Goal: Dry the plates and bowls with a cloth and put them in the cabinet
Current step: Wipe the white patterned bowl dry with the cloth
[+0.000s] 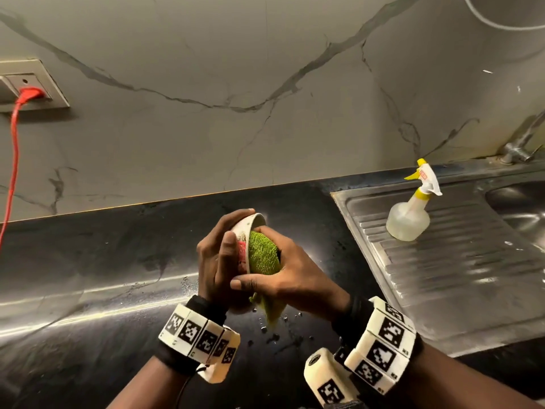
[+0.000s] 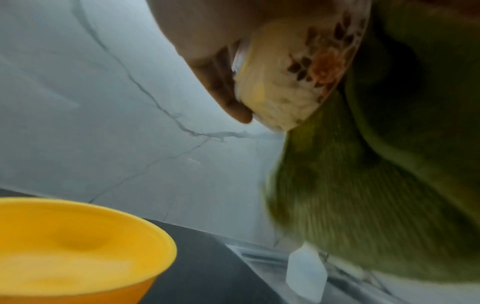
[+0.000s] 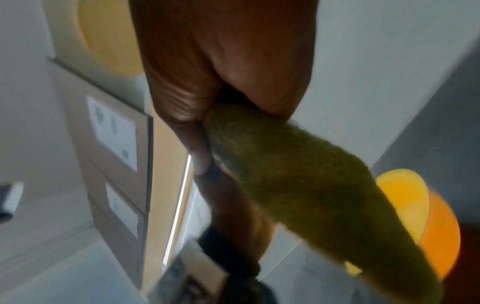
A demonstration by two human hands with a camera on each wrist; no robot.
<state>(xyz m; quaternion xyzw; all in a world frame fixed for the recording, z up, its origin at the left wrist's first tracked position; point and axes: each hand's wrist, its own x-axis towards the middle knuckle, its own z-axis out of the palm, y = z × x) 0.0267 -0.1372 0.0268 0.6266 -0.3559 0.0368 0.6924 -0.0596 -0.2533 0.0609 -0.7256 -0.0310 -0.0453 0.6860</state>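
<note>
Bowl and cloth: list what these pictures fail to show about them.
- Head view: inside of the bowl is hidden by the green cloth and both hands.
- Left wrist view: bowl pattern blurred; cloth cut off at the right edge.
- Right wrist view: bowl hidden behind the right hand.

No legible text or labels

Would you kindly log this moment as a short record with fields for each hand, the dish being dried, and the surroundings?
left hand: grips the bowl, tilted on its side above the counter
right hand: presses the green cloth into the bowl's opening
bowl: white, floral pattern outside
counter: black, water drops below the hands
spray bottle: stands on the sink drainboard
yellow bowl: nearby, seen from the left wrist
</note>
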